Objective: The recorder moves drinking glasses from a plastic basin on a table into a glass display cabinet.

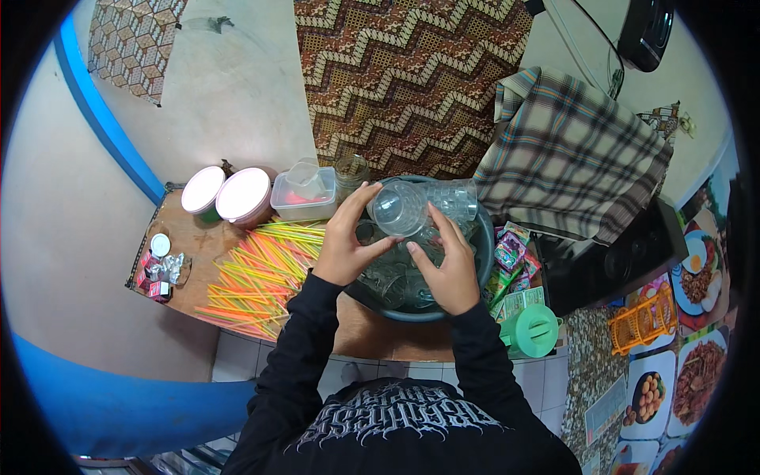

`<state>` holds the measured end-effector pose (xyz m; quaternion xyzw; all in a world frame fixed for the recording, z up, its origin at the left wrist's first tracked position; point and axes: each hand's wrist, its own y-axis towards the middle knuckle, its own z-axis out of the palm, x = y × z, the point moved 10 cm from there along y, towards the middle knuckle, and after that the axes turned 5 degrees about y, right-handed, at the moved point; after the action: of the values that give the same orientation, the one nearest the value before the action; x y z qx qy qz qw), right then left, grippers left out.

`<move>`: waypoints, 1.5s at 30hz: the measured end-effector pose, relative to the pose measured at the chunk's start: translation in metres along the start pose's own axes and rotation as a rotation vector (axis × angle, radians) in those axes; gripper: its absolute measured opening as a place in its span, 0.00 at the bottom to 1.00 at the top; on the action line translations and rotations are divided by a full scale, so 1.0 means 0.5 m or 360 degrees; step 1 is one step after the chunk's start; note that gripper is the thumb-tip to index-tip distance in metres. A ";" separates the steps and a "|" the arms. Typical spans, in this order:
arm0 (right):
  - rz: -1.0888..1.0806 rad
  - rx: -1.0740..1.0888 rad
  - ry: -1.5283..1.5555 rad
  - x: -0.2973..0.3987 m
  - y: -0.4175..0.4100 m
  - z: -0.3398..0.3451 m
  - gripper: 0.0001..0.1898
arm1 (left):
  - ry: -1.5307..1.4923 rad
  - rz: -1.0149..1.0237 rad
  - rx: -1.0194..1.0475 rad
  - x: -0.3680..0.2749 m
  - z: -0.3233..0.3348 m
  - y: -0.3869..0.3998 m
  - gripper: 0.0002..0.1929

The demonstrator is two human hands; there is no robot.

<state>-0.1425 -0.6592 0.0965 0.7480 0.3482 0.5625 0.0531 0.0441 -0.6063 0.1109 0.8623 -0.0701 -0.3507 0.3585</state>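
Note:
Between my two hands a clear plastic cup (399,208) is held over a grey-blue basin (484,261), its round opening or base facing up towards me. My left hand (350,240) curves around the cup's left side, thumb below it. From the right, my right hand (449,267) has its fingertips at the cup's other side. Just behind the right fingers, more clear cups (454,197) lie on their side across the basin's far part. Clear glassware (386,279) fills the basin beneath my hands; how many pieces there are is hard to tell.
Left on the wooden table (392,338) are loose coloured straws (261,276), lidded tubs (243,196), a plastic box (304,196) and a glass jar (351,171). To the right are snack sachets (512,249), a green-lidded jug (531,332) and a plaid cloth (570,154) over a black appliance (617,255).

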 end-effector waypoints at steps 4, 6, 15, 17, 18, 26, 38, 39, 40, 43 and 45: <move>-0.0084 -0.0067 0.0128 0.034 -0.013 -0.033 0.33 | -0.0030 0.0007 -0.0087 -0.054 -0.026 -0.007 0.45; -0.0125 -0.0074 0.0183 0.039 -0.020 -0.045 0.33 | -0.0125 -0.0030 -0.0145 -0.069 -0.034 -0.018 0.46; -0.0226 0.0325 0.0668 0.020 -0.063 0.029 0.52 | -0.0922 -0.0699 -0.0434 -0.072 -0.038 -0.118 0.38; -0.0079 0.0536 0.0995 0.003 -0.084 0.077 0.57 | -0.0938 -0.0695 -0.0438 -0.057 -0.027 -0.144 0.33; -0.0050 0.0697 0.0870 0.013 -0.089 0.099 0.59 | -0.0923 -0.0792 -0.0494 -0.040 -0.029 -0.166 0.33; -0.0282 0.0982 0.0874 0.063 -0.133 0.205 0.53 | -0.0953 -0.1070 -0.0861 -0.006 -0.090 -0.304 0.34; -0.0089 0.1168 0.1064 0.114 -0.198 0.398 0.34 | -0.0785 -0.1214 -0.0772 0.034 -0.214 -0.483 0.40; -0.0103 0.1198 0.1069 0.121 -0.211 0.419 0.34 | -0.0607 -0.1225 -0.0674 0.027 -0.232 -0.492 0.40; -0.0036 0.1196 0.1194 0.124 -0.219 0.438 0.33 | -0.0751 -0.1207 -0.0716 0.020 -0.247 -0.503 0.43; 0.0050 0.1332 0.1343 0.152 -0.253 0.499 0.36 | -0.0850 -0.1220 -0.0835 -0.004 -0.305 -0.550 0.47; 0.0250 0.1340 0.1534 0.178 -0.277 0.538 0.40 | -0.0823 -0.1181 -0.0885 -0.021 -0.347 -0.578 0.49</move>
<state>0.0410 -0.4194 0.0058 0.3915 0.4684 0.6528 -0.4486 0.1125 -0.2918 0.0101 0.5869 0.2492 -0.6605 0.3964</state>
